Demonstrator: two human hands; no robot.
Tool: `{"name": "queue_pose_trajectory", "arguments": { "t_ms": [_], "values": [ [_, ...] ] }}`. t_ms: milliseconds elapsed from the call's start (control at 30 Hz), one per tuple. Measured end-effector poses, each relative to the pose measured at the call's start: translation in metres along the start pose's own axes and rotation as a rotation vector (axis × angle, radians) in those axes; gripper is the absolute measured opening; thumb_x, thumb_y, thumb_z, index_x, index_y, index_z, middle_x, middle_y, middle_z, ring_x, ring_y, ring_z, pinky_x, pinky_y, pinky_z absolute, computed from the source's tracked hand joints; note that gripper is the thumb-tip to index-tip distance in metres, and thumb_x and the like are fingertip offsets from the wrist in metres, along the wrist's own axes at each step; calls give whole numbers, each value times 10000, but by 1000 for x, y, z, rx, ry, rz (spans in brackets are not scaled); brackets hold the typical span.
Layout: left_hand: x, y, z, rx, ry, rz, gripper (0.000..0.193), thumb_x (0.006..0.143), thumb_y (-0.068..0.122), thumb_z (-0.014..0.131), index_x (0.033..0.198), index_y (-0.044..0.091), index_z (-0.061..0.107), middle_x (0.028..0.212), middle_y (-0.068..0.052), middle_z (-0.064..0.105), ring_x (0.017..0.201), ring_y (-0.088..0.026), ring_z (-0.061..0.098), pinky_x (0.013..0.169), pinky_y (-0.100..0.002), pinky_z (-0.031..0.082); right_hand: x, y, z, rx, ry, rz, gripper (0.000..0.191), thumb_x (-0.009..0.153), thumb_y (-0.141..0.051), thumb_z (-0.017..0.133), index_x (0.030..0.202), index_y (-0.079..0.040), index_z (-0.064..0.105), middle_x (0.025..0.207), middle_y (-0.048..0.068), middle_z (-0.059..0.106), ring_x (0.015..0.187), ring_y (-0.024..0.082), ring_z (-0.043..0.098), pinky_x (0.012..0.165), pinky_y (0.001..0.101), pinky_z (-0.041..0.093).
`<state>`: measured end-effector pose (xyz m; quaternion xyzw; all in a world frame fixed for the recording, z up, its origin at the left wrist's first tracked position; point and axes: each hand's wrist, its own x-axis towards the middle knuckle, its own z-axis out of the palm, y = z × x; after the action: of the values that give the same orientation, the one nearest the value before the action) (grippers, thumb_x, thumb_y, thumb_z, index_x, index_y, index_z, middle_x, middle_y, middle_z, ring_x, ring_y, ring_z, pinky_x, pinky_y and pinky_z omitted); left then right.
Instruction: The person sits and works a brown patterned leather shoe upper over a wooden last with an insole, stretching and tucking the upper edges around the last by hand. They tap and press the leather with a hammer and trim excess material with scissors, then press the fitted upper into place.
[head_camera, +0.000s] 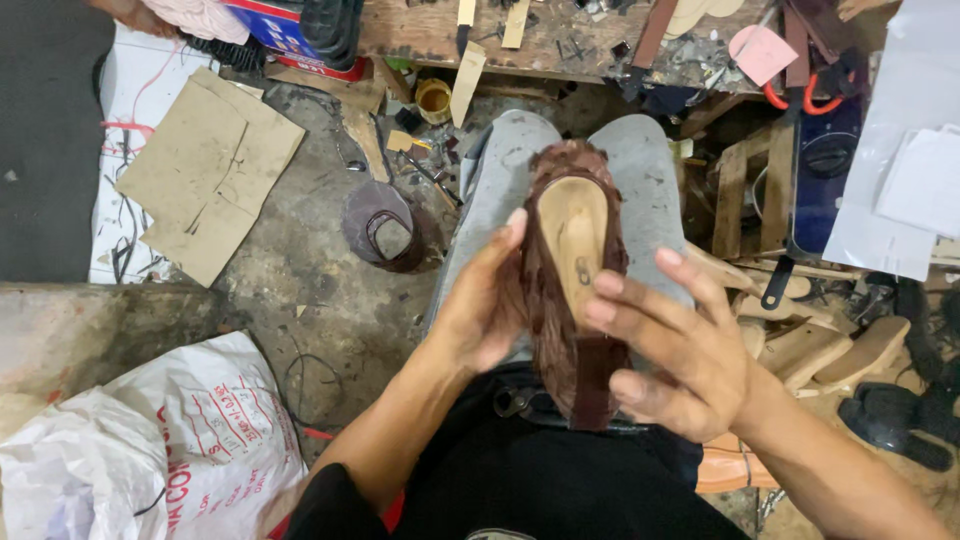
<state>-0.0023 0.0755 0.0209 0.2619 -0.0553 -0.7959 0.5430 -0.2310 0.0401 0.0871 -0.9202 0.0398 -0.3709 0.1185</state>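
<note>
Two bare hands work on one brown shoe upper stretched over a pale wooden shoe last (572, 250), which rests on the person's grey-trousered lap (645, 170), sole side up. The left hand (480, 310) cups the left side of the brown material, fingers together and pressed on it. The right hand (670, 355) has its fingers spread apart; the fingertips (600, 297) touch the pale sole, and the thumb presses near the dark brown strap (592, 385) that hangs toward the belt. I judge that the piece could slide off the knees, because only light pressure holds it and the lap slopes. The gathered brown edge may also spring back from the sole if the fingers lift. Below, beside the knees, stands a dark round pot (382, 228) on the dirty concrete floor (300, 290), where a fallen piece would land.
</note>
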Motion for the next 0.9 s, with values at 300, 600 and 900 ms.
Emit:
{"name": "queue_pose_trajectory", "arguments": {
  "t_ms": [300, 600, 900],
  "values": [
    [-40, 31, 30, 1094, -186, 569, 828, 841, 81, 750, 1545, 33, 317, 1618, -164, 310, 1537, -326, 315, 1258, -476, 311, 29, 16, -23, 413, 114, 668, 995, 659, -128, 921, 1464, -93, 337, 1528, 228, 566, 1418, 285, 562, 1310, 439, 389],
    [-9, 23, 45, 1326, -281, 719, 885, 822, 83, 866, 1584, 126, 419, 1651, -160, 370, 1561, -315, 406, 1315, -409, 369, 14, 28, 2, 355, 99, 695, 739, 709, -125, 919, 1359, 14, 596, 1534, 203, 554, 1446, 298, 561, 1199, 417, 488],
    [-3, 18, 35, 1331, -257, 803, 716, 859, 91, 865, 1485, 127, 520, 1638, -162, 395, 1535, -317, 456, 1274, -388, 407, 15, 25, 5, 249, 158, 737, 588, 706, -73, 927, 1236, 27, 692, 1326, 206, 693, 1250, 289, 697, 1106, 381, 552]
  ]
}}
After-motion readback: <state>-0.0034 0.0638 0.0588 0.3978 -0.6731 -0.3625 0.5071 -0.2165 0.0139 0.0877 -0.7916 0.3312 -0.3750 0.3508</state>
